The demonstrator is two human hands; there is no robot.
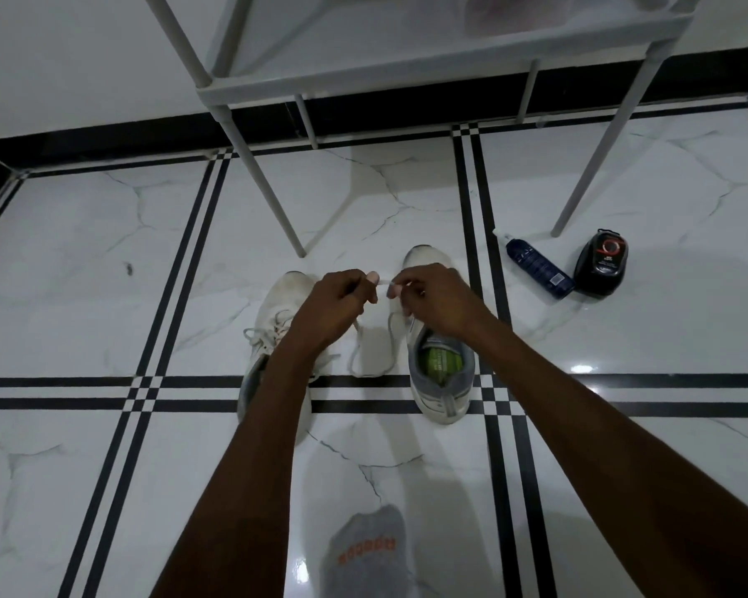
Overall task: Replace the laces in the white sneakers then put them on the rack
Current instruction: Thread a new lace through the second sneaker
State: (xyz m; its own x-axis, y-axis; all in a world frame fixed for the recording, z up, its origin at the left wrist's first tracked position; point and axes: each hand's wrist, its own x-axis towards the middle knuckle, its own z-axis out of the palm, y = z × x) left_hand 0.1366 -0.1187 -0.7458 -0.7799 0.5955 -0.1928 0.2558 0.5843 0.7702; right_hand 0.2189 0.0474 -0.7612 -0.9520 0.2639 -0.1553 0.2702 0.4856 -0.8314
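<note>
Two white sneakers stand side by side on the tiled floor, toes pointing away from me. The left sneaker (277, 308) is laced and partly hidden by my left forearm. The right sneaker (439, 373) shows its grey collar and green insole. A white lace (370, 364) loops on the floor between the shoes. My left hand (335, 306) and my right hand (430, 299) hover above the shoes, each pinching the lace, with a short stretch held taut between the fingertips.
The white rack (407, 75) stands just beyond the shoes, its legs reaching the floor. A dark blue spray bottle (538, 269) lies to the right beside a black shoe-polish sponge case (601, 263). My foot in a grey sock (370, 550) is at the bottom.
</note>
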